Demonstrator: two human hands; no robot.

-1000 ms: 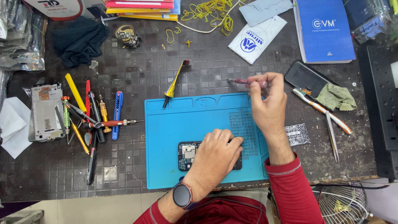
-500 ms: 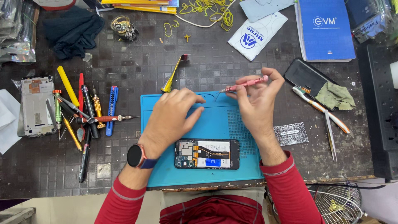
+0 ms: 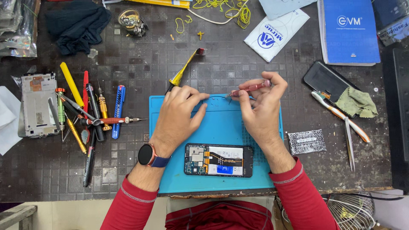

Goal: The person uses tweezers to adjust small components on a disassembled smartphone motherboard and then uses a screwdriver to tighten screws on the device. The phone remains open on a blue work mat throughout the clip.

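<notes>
Red screwdriver [image 3: 250, 88] lying crosswise, tip leftward

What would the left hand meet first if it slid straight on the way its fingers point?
Probably the tiny screws on the blue mat, just ahead of the left hand fingertips; past them, the red screwdriver tip.

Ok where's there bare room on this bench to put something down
Free patches: the dark bench between the yellow tool and the black phone, and the stretch left of the blue mat, below the red screwdriver. On the mat, only the strip between the hands and the open phone. Crowded: the tool pile at left and the top edge.
</notes>
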